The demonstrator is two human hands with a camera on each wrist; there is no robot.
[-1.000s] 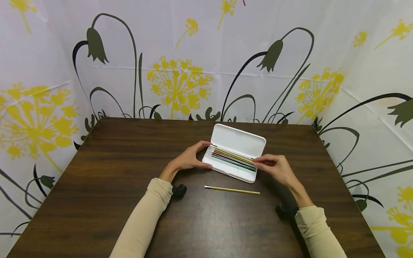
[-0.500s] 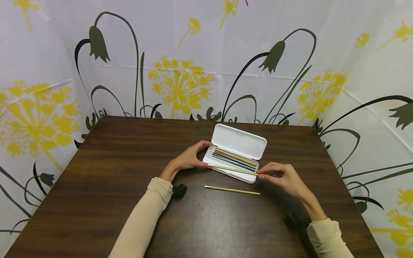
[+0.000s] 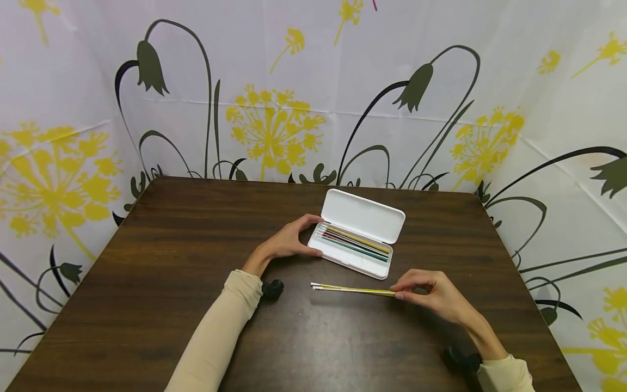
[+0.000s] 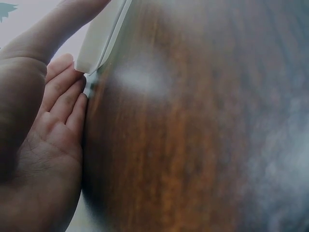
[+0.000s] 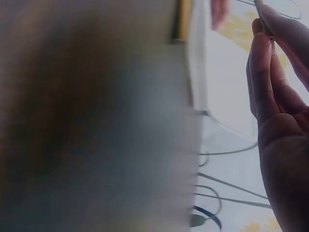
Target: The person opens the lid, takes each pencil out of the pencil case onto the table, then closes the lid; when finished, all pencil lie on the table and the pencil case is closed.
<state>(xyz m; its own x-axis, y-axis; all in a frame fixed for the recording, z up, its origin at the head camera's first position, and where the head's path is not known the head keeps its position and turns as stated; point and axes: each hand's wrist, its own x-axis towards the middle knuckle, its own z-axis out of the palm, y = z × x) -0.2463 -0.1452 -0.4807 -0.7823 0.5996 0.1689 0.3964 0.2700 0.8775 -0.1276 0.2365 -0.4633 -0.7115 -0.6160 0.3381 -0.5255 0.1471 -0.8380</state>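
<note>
The white pencil case [image 3: 362, 268] lies with its lid [image 3: 363, 213] raised and several coloured pencils [image 3: 355, 243] inside. My left hand [image 3: 286, 239] holds the case's left end, thumb at the front corner and fingers at the back; its wrist view shows the case's corner [image 4: 91, 53] between thumb and fingers. My right hand [image 3: 433, 294] pinches a yellow pencil [image 3: 364, 291] by its right end, eraser end to the left. Just behind it, nearly parallel and overlapping it in the head view, a gold pencil [image 5: 182, 21] lies on the table.
The dark wooden table [image 3: 196, 228] stretches to both sides and toward me. A white cloth [image 3: 303, 65] with printed flowers hangs behind the table and along its sides.
My right hand has lifted the yellow pencil out of the case and brought it toward me, down beside the gold pencil on the table. The left hand has stayed at the case.
</note>
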